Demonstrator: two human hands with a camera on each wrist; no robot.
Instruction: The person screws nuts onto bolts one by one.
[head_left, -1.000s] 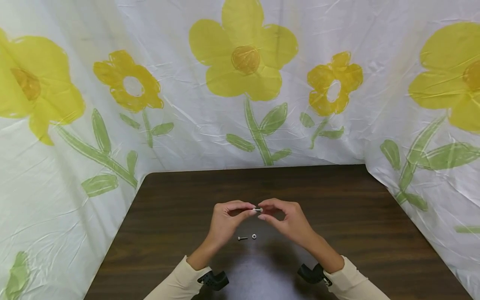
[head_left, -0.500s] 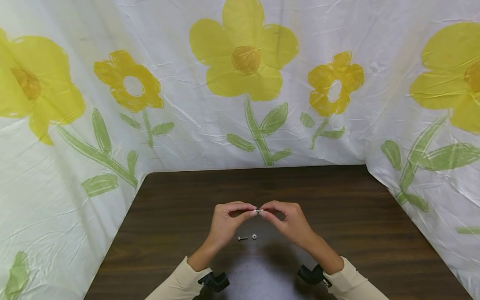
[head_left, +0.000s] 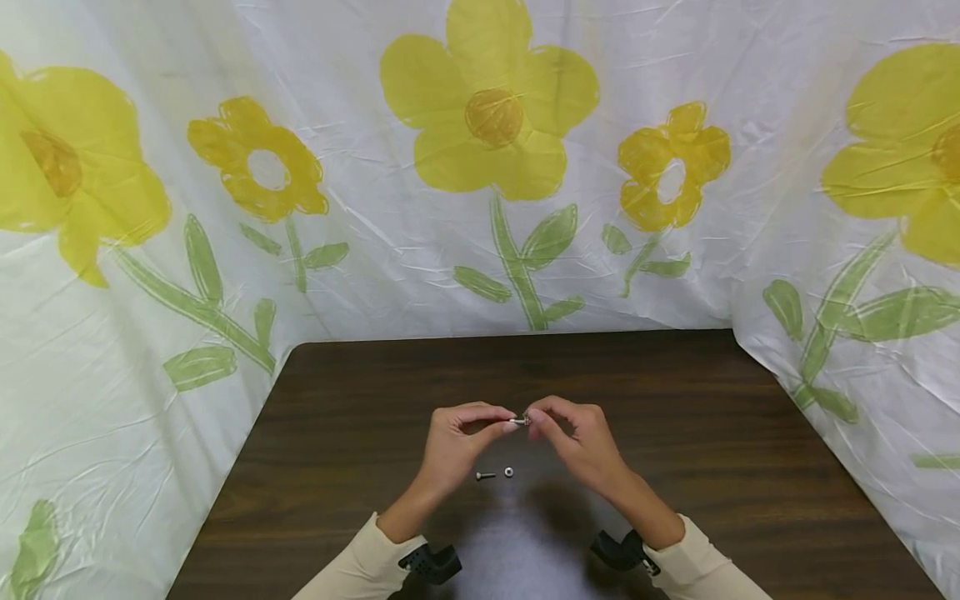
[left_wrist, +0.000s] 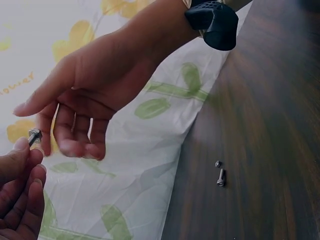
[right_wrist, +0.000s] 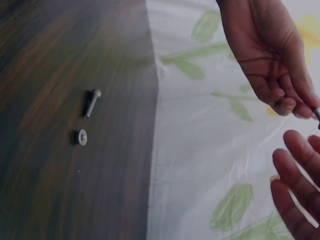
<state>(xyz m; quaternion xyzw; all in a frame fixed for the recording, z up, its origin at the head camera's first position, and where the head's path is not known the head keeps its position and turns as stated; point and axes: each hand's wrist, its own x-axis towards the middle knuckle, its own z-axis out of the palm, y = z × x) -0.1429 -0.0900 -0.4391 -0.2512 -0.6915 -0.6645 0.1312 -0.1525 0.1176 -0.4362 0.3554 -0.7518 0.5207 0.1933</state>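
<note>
My left hand [head_left: 452,440] pinches a small metal bolt [left_wrist: 32,141] between thumb and fingertips, above the table. A nut [left_wrist: 36,132] sits around the bolt's outer end, and the part between the left fingertips is hidden. Right beside that end is my right hand [head_left: 583,435]. Its index finger lies close behind the nut in the left wrist view, with the thumb spread apart from it. On the table below the hands lie a second bolt [head_left: 485,476], on its side, and a loose nut [head_left: 508,472] just right of it.
The dark wood-grain table [head_left: 360,392] fills the space under both arms. A white sheet [head_left: 360,300] with painted yellow flowers hangs along its back and sides. Each wrist wears a black camera mount, such as the left camera mount [head_left: 433,564].
My right fingers closed in on the nut half a second ago and have now shifted slightly right at the bolt's end. My left hand keeps its pinch. The loose bolt and nut stay put.
</note>
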